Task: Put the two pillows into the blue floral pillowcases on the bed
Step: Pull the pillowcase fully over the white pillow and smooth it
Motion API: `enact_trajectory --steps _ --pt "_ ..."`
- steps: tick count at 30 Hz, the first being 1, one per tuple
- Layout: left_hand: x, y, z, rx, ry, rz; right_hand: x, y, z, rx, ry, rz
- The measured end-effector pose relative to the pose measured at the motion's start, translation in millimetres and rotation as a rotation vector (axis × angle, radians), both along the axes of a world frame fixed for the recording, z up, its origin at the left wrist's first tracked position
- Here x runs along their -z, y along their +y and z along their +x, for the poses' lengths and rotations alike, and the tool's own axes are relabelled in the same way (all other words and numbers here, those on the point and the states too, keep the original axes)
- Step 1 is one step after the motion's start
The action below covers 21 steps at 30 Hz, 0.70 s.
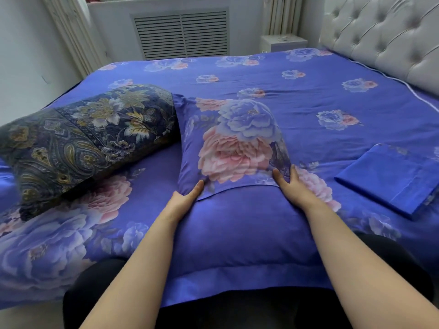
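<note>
**First pillow cased, second waits to the left**

Both hands, left hand (187, 198) and right hand (293, 186), press flat and apart on the cased pillow (237, 143), its long axis running away from the person. The uncased paisley pillow (90, 136) lies nearer the left hand; the folded pillowcase (389, 179) lies right. The case's opening is hidden.

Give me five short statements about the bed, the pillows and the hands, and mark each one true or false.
1. Both hands, left hand and right hand, rest on the cased pillow. True.
2. The dark paisley pillow is already in a blue floral case. False: it lies bare, to the left of the cased pillow.
3. A folded pillowcase lies flat on the right side of the bed. True.
4. The right hand holds the folded pillowcase. False: that case lies apart, untouched.
5. The headboard is dark wood. False: it is pale and tufted.
</note>
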State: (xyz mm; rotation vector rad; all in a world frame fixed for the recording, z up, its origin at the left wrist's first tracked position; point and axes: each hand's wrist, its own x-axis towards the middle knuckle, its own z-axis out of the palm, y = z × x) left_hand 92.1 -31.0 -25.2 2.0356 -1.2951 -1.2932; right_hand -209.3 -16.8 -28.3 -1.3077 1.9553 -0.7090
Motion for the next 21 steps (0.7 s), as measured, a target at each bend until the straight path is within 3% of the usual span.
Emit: enact_trajectory --steps 3,5,7,9,12,14,16,17,18,20,21 --pt "-17.5 1.4 2.2 -0.023 0.41 0.016 -9.0 1.7 14.8 0.007 -0.123 -0.065" --pt "-38.9 -3.9 -0.3 -0.076 0.493 -0.165 -12.0 2.5 27.0 0.027 -0.22 -0.19" --pt "-82.7 -14.1 3.2 -0.06 0.46 -0.437 -12.1 5.8 48.8 -0.047 -0.283 -0.312" --pt "-141.4 -20.9 10.1 0.081 0.294 -0.735 -5.6 2.3 74.0 -0.181 -0.255 -0.271" --pt "-215.8 -20.9 2.9 0.374 -0.401 -1.01 -10.9 -8.6 101.8 -0.358 -0.121 -0.348" --pt "-232.7 -15.0 -20.9 0.471 -0.816 -1.009 -43.0 -14.5 105.1 -0.162 -0.357 -0.448" --pt "-221.6 -7.0 -55.3 0.65 -0.931 -0.99 -78.7 -18.1 92.0 0.055 -0.697 -0.449" --pt "-209.4 -0.4 -71.2 0.796 -0.846 -0.959 -94.4 -19.6 83.8 0.104 -0.734 -0.442" --pt "-193.6 6.8 -85.1 0.949 -0.662 -0.878 -108.2 -18.3 72.9 0.096 -0.628 -0.451" --pt "-164.0 24.2 -103.3 1.086 -0.176 -0.578 -126.8 -8.5 40.6 0.008 -0.244 -0.429" --pt "-147.5 32.2 -107.4 1.058 0.003 -0.473 -130.4 -2.8 26.0 -0.038 -0.066 -0.365"
